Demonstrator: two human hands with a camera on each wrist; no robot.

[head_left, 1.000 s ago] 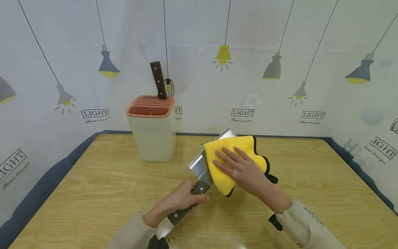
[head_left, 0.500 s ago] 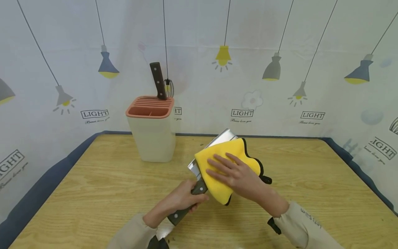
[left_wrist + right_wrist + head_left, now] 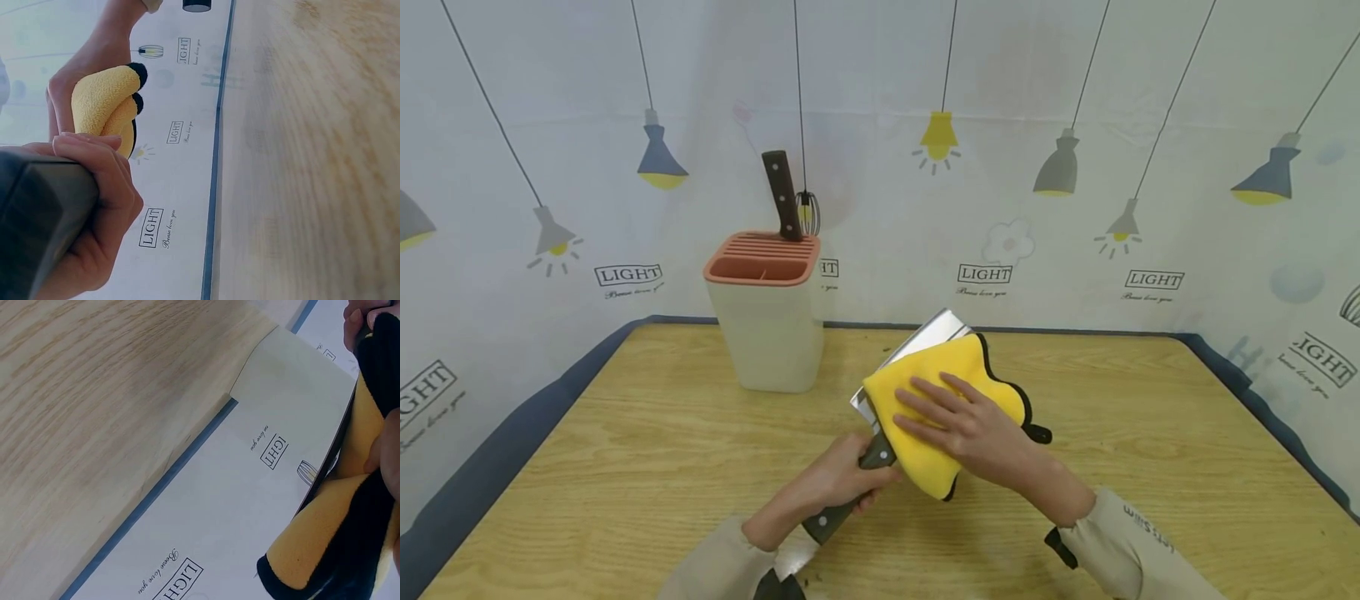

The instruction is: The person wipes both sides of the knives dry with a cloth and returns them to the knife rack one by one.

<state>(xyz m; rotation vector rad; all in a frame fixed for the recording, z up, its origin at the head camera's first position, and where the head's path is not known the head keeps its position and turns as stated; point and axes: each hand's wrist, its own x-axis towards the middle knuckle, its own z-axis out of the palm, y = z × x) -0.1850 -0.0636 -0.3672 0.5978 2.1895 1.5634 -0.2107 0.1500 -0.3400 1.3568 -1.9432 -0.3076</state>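
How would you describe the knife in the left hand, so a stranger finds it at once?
Start at the wooden table: right of the pale holder, the left hand grips this knife. Its wide metal blade lies partly under a yellow cloth. That visible blade sets it apart from the other dark handle, standing in the holder.

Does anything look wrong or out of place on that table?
Nothing looks spilled or clearly damaged, though the yellow cloth hides much of the cleaver. The only slightly askew thing is the dark knife handle sticking out of the knife holder: it leans leftward in the head view rather than standing straight.
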